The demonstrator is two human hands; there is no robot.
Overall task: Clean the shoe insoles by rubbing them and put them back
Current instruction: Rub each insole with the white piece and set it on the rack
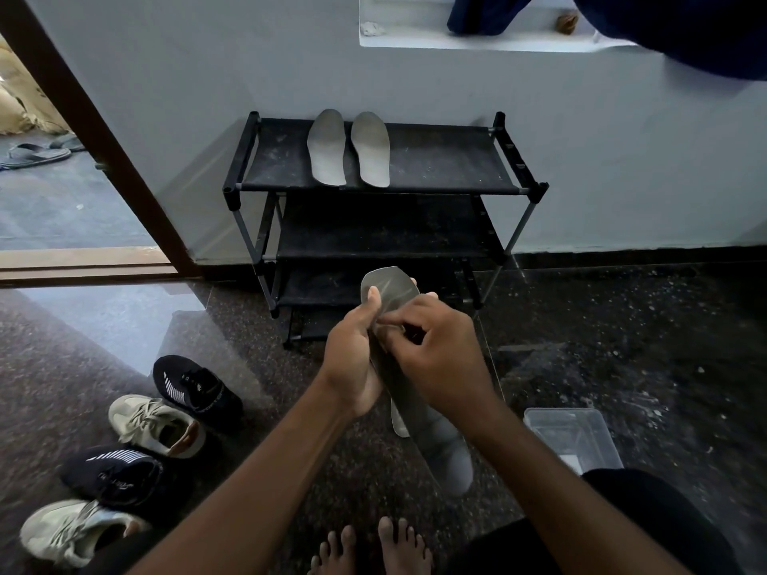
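Note:
I hold a dark grey insole (388,286) upright in front of me, and a second insole (440,441) seems to lie against it lower down. My left hand (352,354) grips the insole from the left, thumb pressed on its upper face. My right hand (436,350) has curled fingers pressed on the middle of the insole. Two light grey insoles (328,149) (370,149) lie side by side on the top shelf of the black shoe rack (436,159). Two black shoes (197,390) (118,477) and two beige shoes (155,425) (72,531) stand on the floor at the left.
A clear plastic box (572,437) sits on the floor at the right by my knee. My bare feet (373,549) are at the bottom. An open doorway (62,193) with sandals (35,153) beyond it is at the left. Dark cloth (685,31) hangs at the top right.

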